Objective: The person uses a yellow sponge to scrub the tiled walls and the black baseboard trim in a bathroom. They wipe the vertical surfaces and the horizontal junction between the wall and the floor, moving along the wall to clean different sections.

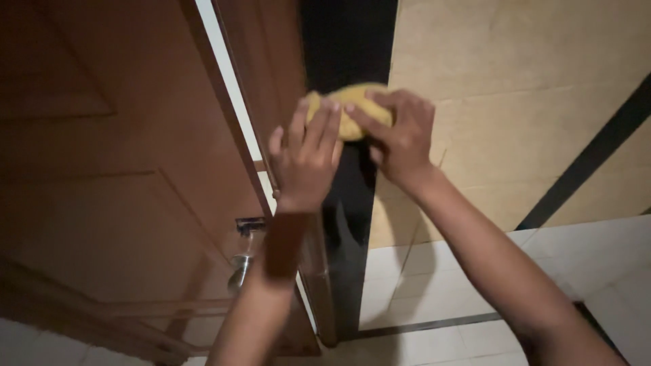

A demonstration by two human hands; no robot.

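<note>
A yellow sponge or cloth [354, 115] is pressed against the dark glossy strip [349, 224] beside the door frame. My left hand [305, 156] lies over its left side with the fingers spread on it. My right hand [400, 132] grips its right side, fingers curled over the top. Both hands hold it at about the same height, side by side.
A brown wooden door [115, 176] stands ajar on the left, with a metal lever handle [241, 266] low on its edge. The brown door frame [268, 74] runs beside it. Beige wall tiles [515, 88] with a dark stripe [590, 159] lie right, white tiles [441, 271] below.
</note>
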